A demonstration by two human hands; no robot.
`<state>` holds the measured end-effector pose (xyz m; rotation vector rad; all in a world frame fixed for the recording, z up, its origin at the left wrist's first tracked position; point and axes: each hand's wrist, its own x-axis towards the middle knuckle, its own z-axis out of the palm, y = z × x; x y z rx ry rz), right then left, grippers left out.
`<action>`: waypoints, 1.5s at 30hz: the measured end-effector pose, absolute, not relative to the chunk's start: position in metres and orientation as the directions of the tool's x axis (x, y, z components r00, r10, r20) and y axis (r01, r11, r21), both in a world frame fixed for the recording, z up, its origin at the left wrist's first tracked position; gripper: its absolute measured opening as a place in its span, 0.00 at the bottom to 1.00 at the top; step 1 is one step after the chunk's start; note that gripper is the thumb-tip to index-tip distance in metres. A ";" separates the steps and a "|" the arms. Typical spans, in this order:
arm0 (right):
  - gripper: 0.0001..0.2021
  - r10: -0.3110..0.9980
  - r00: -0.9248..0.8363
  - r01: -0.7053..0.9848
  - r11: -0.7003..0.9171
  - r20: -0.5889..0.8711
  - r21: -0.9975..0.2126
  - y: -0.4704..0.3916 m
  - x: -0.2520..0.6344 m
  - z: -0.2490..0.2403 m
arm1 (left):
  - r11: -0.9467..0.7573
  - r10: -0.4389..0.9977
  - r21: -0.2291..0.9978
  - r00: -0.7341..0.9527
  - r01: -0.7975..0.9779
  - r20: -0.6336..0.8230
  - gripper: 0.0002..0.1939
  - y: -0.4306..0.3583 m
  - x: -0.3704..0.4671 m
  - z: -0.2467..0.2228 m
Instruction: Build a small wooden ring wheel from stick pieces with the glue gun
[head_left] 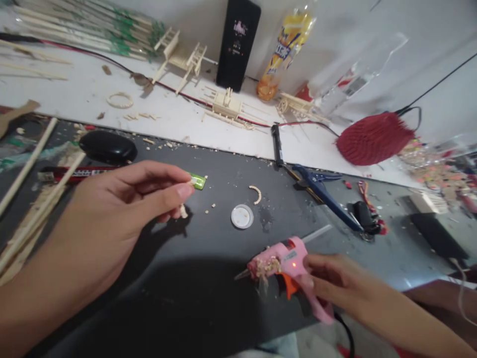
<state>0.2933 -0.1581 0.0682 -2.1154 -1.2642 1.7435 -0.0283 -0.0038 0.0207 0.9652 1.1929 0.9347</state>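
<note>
My left hand (126, 209) is closed in a pinch over the dark mat. A small pale wooden piece (183, 211) shows below its fingertips; the fingers hide most of what they hold. Just beyond the fingertips lies a small green object (198, 181). My right hand (335, 278) grips the handle of a pink hot glue gun (294, 256), its nozzle pointing left and its small light glowing orange. Wood crumbs and glue cling around its front. A curved strip of tiny wooden bits (256, 194) lies past a round white lid (241, 217).
Blue cutting pliers (320, 194) and keys (363, 216) lie right. A black case (108, 146) and wooden sticks (33, 164) lie left. Along the white ledge stand small wooden models (227, 104), a black box (237, 44), a drink bottle (285, 49) and a red knitted item (374, 138).
</note>
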 end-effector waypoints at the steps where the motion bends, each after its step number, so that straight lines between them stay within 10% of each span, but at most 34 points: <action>1: 0.28 0.722 0.033 0.621 -0.557 -0.691 -0.552 -0.153 0.296 0.075 | 0.316 0.943 0.945 0.137 -0.082 -0.303 0.09 -0.004 -0.024 0.022; 7: 0.12 0.995 0.088 0.917 -0.096 -0.039 -0.387 -0.086 0.281 0.070 | 0.323 0.923 0.945 0.234 -0.043 -0.305 0.11 -0.010 -0.016 0.019; 23: 0.08 0.999 0.000 0.851 -0.021 -0.039 -0.525 -0.021 0.256 0.027 | 0.308 0.919 0.950 0.274 -0.046 -0.285 0.08 -0.019 -0.024 0.015; 30: 0.11 0.986 0.013 0.205 -0.163 -0.164 -0.965 -0.045 0.219 0.059 | 0.306 0.921 0.949 0.275 -0.074 -0.275 0.08 -0.023 -0.024 0.020; 35: 0.10 0.964 -0.027 -0.205 -0.265 -0.265 -0.942 -0.064 0.179 0.064 | 0.328 0.903 0.937 0.330 -0.117 -0.275 0.05 -0.028 -0.025 0.024; 45: 0.11 0.938 -0.049 -0.361 -0.336 -0.342 -0.870 -0.066 0.169 0.056 | 0.174 0.946 0.982 0.290 -0.071 -0.146 0.05 -0.032 -0.026 0.026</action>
